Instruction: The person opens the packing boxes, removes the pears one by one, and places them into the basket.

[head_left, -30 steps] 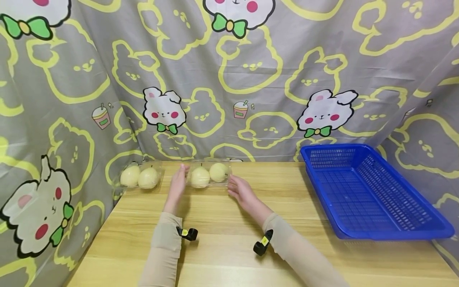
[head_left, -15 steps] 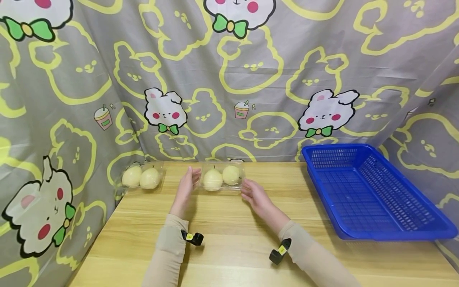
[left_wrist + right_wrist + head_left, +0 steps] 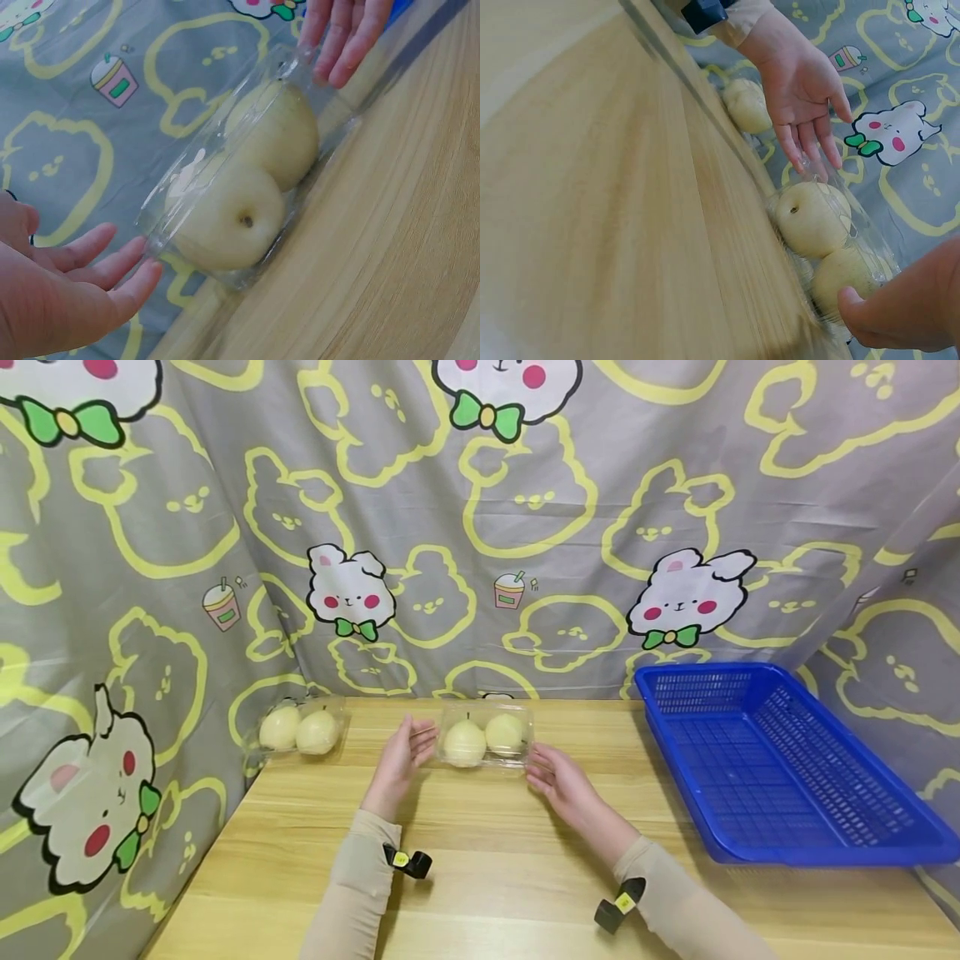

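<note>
Both hands at the ends of a clear container (image 3: 491, 762), and it's the left hand (image 3: 405, 756) with fingers stretched out, tips at the near corner of the left end. Opposite, the right hand (image 3: 566, 781) lays extended fingers against the right end; neither curls around it, the pair simply spread as wide as the container between them. Inside, two pale yellow fruits (image 3: 464, 743) sit side by side.

The container is near the back edge of the table (image 3: 480, 893), with the patterned curtain (image 3: 555, 518) rising just behind; whether its base bears on the wood I can't tell. Toward the person, a broad run of tabletop opens up, only the sleeved forearms (image 3: 348, 893) reaching over it. Off to the left, past a gap of wood, a second clear container (image 3: 341, 717) with two more fruits (image 3: 317, 732) stands right at the back left corner.

On the right, plenty of width between the right hand and the blue basket (image 3: 686, 768), whose long side slants from the back edge toward the front, its far right corner reaching out over the table's right edge.
</note>
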A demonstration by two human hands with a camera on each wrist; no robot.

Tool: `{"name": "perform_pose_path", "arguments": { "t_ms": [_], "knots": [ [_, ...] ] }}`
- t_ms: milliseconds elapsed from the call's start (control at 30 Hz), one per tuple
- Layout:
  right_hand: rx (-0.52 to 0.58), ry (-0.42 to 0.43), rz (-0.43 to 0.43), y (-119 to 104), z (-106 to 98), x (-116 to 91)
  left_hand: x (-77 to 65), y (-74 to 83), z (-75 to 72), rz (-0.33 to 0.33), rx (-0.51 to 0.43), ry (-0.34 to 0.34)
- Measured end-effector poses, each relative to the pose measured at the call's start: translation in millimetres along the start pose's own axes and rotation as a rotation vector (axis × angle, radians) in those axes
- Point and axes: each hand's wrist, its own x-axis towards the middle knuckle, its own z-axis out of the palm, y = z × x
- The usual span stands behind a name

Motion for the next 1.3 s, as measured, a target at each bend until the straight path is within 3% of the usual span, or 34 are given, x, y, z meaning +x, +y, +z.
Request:
{"name": "perform_pose_path", "arguments": {
  "t_ms": [500,800,1133,1300],
  "knots": [
    [-0.020,-0.013,0.002,-10.0,-16.1,-8.6,-2.0,6.0,-7.0,-0.047,0.098,-0.037],
    [0.069,0.023,-0.021,-25.4,-18.6,2.1,-12.0,26.8,-11.9,0.039,0.124,0.003],
    [0.099,0.032,-0.043,-35.5,-21.4,9.1,-32.7,51.9,7.6,0.098,0.054,-0.085],
    [0.118,0.027,-0.052,-39.4,-22.6,12.1,-41.0,52.8,22.9,0.099,0.053,-0.138]
  ]
}}
